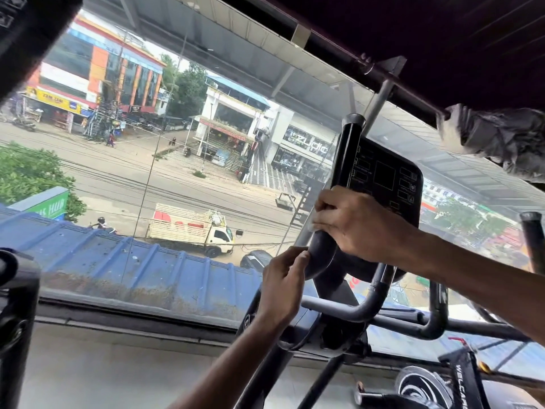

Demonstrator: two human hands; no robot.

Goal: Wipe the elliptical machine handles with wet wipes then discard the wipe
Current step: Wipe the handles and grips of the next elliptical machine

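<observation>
A pale grey floor (88, 376) runs beneath a wide window. Standing on it is a black exercise machine (339, 335), its frame rising from the lower right. A second dark machine (14, 320) stands at the left edge.

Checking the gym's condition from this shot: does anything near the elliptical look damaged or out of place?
Yes. A crumpled grey wrapping is bunched around the end of the overhead dark bar at upper right, looking makeshift. The handle, gripped by the right hand with the wipe, looks intact.
</observation>
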